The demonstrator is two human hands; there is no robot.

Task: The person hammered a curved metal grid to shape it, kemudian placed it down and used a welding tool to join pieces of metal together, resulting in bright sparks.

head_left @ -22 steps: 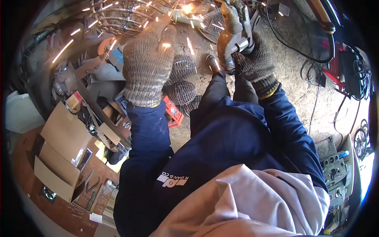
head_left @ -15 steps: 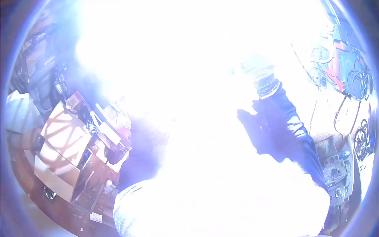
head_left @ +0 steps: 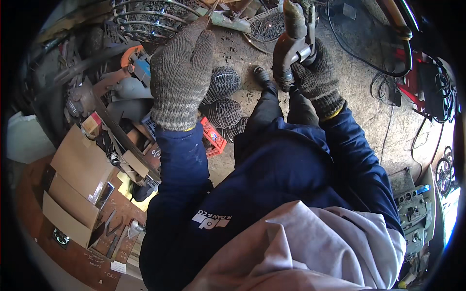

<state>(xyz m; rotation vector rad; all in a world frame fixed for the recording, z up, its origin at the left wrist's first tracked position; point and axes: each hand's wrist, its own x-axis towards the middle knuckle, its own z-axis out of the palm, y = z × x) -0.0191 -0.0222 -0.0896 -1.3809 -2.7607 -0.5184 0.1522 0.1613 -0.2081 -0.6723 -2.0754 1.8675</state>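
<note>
A grey knitted glove covers my left hand (head_left: 180, 75), which is raised at the upper left with its fingers pressed together. A thin rod (head_left: 212, 8) rises from its fingertips; the grip itself is partly hidden. My right hand (head_left: 318, 75), also gloved, is closed around a worn metal hand tool (head_left: 290, 46). This tool has a curved body and a lever along its side, and looks like a welding gun. Its upper end reaches the top edge of the picture. Small bright sparks show near the floor between my hands.
Round wire baskets (head_left: 224, 109) and an orange-red plastic crate (head_left: 213, 138) are on the floor left of my legs. Curved metal bars (head_left: 150, 22) lie at the far left. A cardboard box (head_left: 80, 169) sits on a brown bench (head_left: 36, 213). A black cable (head_left: 357, 56) crosses the floor at right.
The white glare that washed out the middle has gone. My left hand, hidden in it before, is now visible, as is the tool in my right hand. My right forearm is in about the same place.
</note>
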